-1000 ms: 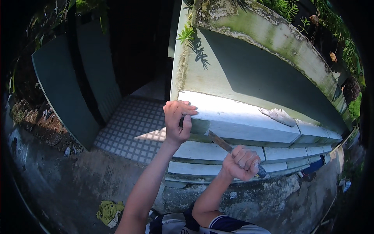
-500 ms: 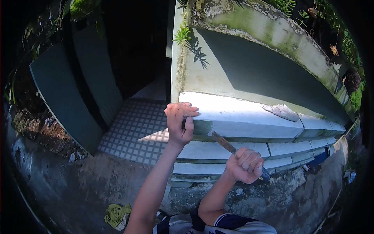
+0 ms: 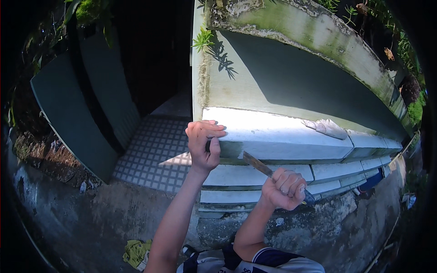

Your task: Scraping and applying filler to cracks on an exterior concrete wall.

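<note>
My left hand (image 3: 202, 144) rests on the left corner of a white ledge (image 3: 273, 129), fingers laid over its top and the thumb held apart. My right hand (image 3: 285, 188) is closed round the handle of a narrow, flat-bladed scraper (image 3: 258, 164). Its dull blade points up and left, with the tip at the ledge's front face. There the face turns from white on the right to a greenish, stained patch (image 3: 231, 149) beside my left hand. A bluish handle end shows below my right fist. Farther right, a crumpled whitish cloth or glove (image 3: 328, 128) lies on the ledge.
White-topped steps (image 3: 250, 176) run below the ledge. A mossy sloping wall (image 3: 291, 27) rises behind it. On the left are a checked tile floor (image 3: 148, 152) and a dark green panel (image 3: 75, 118). A yellow-green cloth (image 3: 135, 253) lies on the concrete ground (image 3: 118, 218).
The whole view has shifted slightly, so the ledge and both hands appear a little farther left. My left hand stays on the corner, and the scraper tip remains near the stained patch's edge.
</note>
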The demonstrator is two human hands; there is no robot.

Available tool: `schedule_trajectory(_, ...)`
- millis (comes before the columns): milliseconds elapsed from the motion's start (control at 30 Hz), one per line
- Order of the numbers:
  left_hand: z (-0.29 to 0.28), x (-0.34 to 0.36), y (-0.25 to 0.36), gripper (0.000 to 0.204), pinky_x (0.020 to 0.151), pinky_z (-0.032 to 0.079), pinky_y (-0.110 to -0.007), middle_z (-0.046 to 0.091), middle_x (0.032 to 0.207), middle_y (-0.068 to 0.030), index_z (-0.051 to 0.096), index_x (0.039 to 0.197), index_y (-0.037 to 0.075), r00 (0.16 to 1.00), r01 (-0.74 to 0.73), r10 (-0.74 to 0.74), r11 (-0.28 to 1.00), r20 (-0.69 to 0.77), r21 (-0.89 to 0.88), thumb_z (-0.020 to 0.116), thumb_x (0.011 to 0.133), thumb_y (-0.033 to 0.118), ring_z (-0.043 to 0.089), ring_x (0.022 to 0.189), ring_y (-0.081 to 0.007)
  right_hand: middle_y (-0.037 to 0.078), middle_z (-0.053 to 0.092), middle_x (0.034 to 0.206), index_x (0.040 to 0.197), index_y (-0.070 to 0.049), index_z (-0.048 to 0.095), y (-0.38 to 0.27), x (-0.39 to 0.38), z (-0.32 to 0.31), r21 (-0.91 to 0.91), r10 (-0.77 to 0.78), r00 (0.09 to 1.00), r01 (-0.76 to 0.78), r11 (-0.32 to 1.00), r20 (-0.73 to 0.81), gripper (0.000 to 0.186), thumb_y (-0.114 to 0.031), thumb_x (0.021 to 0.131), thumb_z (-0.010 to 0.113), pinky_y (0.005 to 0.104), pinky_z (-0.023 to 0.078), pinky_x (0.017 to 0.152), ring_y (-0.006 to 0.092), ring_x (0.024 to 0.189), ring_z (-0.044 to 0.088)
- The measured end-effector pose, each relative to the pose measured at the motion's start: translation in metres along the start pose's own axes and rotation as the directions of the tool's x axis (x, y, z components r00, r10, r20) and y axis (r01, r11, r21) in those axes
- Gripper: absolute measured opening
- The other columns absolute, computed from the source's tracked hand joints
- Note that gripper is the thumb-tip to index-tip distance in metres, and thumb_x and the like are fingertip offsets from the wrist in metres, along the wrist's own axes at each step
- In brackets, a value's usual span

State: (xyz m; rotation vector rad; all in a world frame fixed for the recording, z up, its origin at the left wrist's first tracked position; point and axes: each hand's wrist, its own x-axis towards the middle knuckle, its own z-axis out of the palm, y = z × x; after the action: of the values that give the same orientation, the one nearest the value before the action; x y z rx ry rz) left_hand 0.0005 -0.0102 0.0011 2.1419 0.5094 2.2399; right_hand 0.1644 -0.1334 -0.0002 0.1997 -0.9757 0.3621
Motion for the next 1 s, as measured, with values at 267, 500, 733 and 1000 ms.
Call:
schedule_trajectory(267, 0.002, 0.0, 0.0, 0.014, 0.091, 0.039, -0.038, 0.069, 0.093, -0.0028, 0.066, 0.086, 0.009, 1.0, 0.018, -0.018, 1.0, 0.0, 0.006, 0.053, 0.083, 0.012, 0.058, 0.097, -0.0238, -0.005, 0.028, 0.042, 0.055, -0.016, 0.031, 0.011, 0.001, -0.003, 0.04, -0.022, 0.997, 0.025, 0.999, -0.074, 0.041, -0.012, 0.091, 0.051, 0.0257, 0.015, 0.038, 0.006, 0.033, 0.018)
schedule_trajectory(500, 0.001, 0.001, 0.002, 0.014, 0.091, 0.039, -0.038, 0.069, 0.094, -0.0029, 0.066, 0.086, 0.01, 1.0, 0.018, -0.018, 1.0, 0.0, 0.013, 0.053, 0.083, 0.011, 0.058, 0.098, -0.0241, -0.005, 0.027, 0.043, 0.055, -0.016, 0.029, 0.015, -0.004, -0.001, 0.023, -0.027, 0.994, 0.029, 0.999, -0.11, 0.041, -0.013, 0.09, 0.051, 0.0257, 0.016, 0.039, 0.0069, 0.034, 0.018)
schedule_trajectory(733, 0.002, 0.0, 0.006, 0.013, 0.091, 0.038, -0.038, 0.068, 0.094, -0.0031, 0.066, 0.086, 0.01, 1.0, 0.025, -0.025, 0.999, -0.01, 0.029, 0.052, 0.083, 0.011, 0.058, 0.098, -0.024, -0.005, 0.027, 0.047, 0.058, -0.018, 0.03, 0.008, 0.006, -0.013, 0.139, 0.031, 0.999, -0.025, 0.99, -0.041, 0.04, -0.015, 0.094, 0.048, 0.0275, 0.018, 0.044, 0.0076, 0.038, 0.016)
schedule_trajectory(1000, 0.003, 0.001, 0.002, 0.014, 0.092, 0.038, -0.038, 0.069, 0.093, -0.0032, 0.066, 0.086, 0.009, 1.0, 0.025, -0.025, 1.0, -0.015, 0.017, 0.053, 0.084, 0.013, 0.058, 0.098, -0.0238, -0.006, 0.025, 0.043, 0.056, -0.017, 0.031, 0.021, 0.015, -0.008, 0.153, -0.01, 0.992, 0.029, 0.988, -0.126, 0.042, -0.016, 0.093, 0.05, 0.025, 0.014, 0.039, 0.0066, 0.034, 0.016)
